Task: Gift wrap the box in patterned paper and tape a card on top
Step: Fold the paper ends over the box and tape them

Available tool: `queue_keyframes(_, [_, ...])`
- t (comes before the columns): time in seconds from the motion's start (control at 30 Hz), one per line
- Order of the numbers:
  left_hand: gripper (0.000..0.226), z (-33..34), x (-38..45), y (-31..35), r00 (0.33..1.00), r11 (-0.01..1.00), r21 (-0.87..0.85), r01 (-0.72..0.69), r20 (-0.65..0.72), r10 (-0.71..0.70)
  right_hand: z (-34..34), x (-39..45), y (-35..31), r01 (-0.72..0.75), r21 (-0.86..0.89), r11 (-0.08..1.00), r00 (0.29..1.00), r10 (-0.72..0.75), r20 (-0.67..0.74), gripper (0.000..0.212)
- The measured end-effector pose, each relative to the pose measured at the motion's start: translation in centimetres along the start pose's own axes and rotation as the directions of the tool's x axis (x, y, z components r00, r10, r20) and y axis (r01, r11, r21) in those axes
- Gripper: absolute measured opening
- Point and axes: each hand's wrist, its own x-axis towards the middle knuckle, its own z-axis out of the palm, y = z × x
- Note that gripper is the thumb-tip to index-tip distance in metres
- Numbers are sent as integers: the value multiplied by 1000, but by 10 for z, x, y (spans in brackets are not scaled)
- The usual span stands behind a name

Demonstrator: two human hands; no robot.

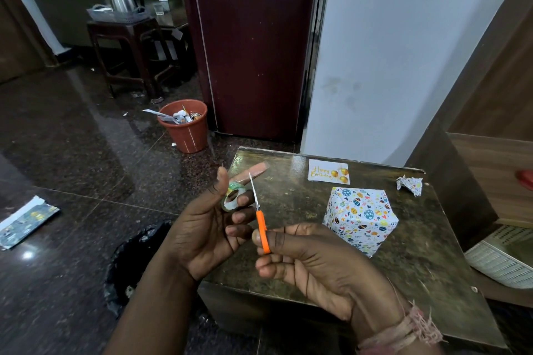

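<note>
The left hand [207,228] holds a small clear tape roll [233,199]; the right hand [314,261] grips orange-handled scissors [261,220]. The blade could nick a finger. The patterned wrapped box [360,217] sits right on the tabletop [288,210], the birthday card [328,171] beyond.

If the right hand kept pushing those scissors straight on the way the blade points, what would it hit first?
Probably the strip of tape stretched from the roll in the left hand. The scissors in the right hand point up at it, their tip nearly touching, though depth is hard to judge.
</note>
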Motion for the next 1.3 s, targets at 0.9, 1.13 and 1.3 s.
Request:
queue_keyframes(0.9, [82,-2,2,0,997,973,229,-36,-64,52,-13,9,-3,193,-160,968,967,-216,-138,15])
queue_keyframes(1.13, [89,-1,4,-4,998,951,303,-60,-16,68,-10,28,31,-44,-770,636,846,-386,-368,29])
queue_keyframes(1.3, [90,0,5,-5,999,942,334,-44,32,36,-2,29,40,-171,-921,350,813,-478,-332,26])
